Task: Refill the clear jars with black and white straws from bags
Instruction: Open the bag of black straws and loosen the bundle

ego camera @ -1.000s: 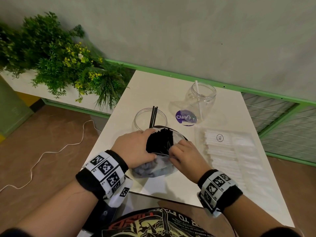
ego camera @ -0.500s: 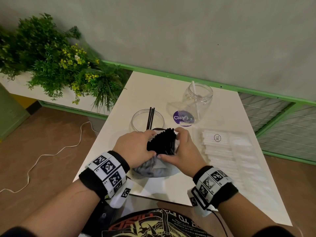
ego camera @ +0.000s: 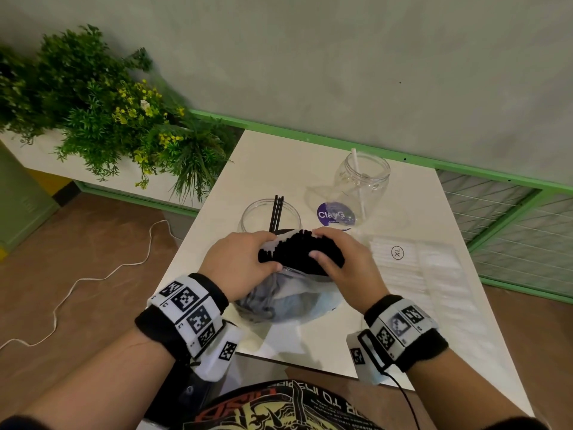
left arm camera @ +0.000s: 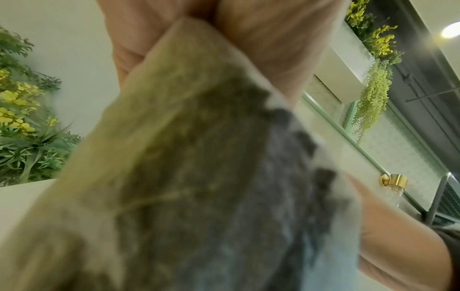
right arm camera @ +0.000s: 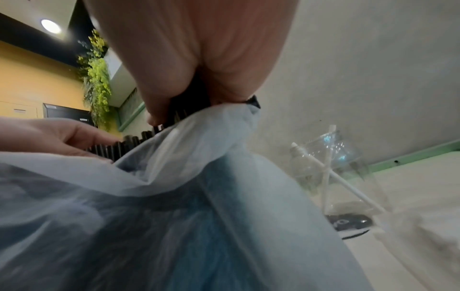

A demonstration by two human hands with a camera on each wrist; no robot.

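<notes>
A translucent plastic bag full of black straws stands upright at the near middle of the white table. My left hand grips the bag's upper left side. My right hand curls round the exposed bunch of black straws at the bag's mouth. Just behind the hands a clear jar holds a few black straws. Farther right a second clear jar holds white straws. A flat bag of white straws lies to the right.
A purple round lid lies between the two jars. Green plants fill a planter left of the table. A green rail and mesh fence run behind and to the right. A white cable trails on the floor at left.
My right hand has shifted from the bag's right side onto the top of the black straw bunch and closed round it. The bunch now stands higher out of the bag.
</notes>
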